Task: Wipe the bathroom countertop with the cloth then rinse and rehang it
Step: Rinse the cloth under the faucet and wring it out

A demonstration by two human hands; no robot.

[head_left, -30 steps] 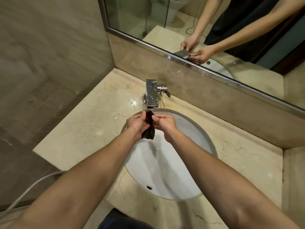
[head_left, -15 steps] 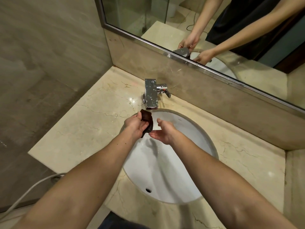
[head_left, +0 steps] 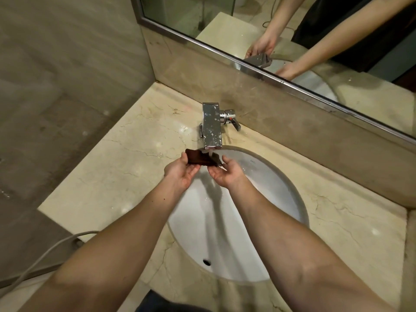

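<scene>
A small dark brown cloth (head_left: 199,158) is spread between both hands just under the spout of the chrome faucet (head_left: 212,128), over the back rim of the white sink (head_left: 276,199). My left hand (head_left: 181,173) holds the cloth's left end, palm up. My right hand (head_left: 226,174) holds its right end, palm up with fingers curled at the cloth's edge. The beige marble countertop (head_left: 117,174) surrounds the basin. Whether water is running cannot be told.
A mirror (head_left: 292,30) runs along the back wall and reflects the person's arms. The faucet's lever handle (head_left: 233,122) sticks out to the right. A grey hose (head_left: 45,257) hangs off the counter's left front corner. A tiled wall closes the left side.
The cloth was bunched and hanging from both hands; the right hand let go briefly, and now both hands hold it spread flat under the spout. The hands have moved slightly apart.
</scene>
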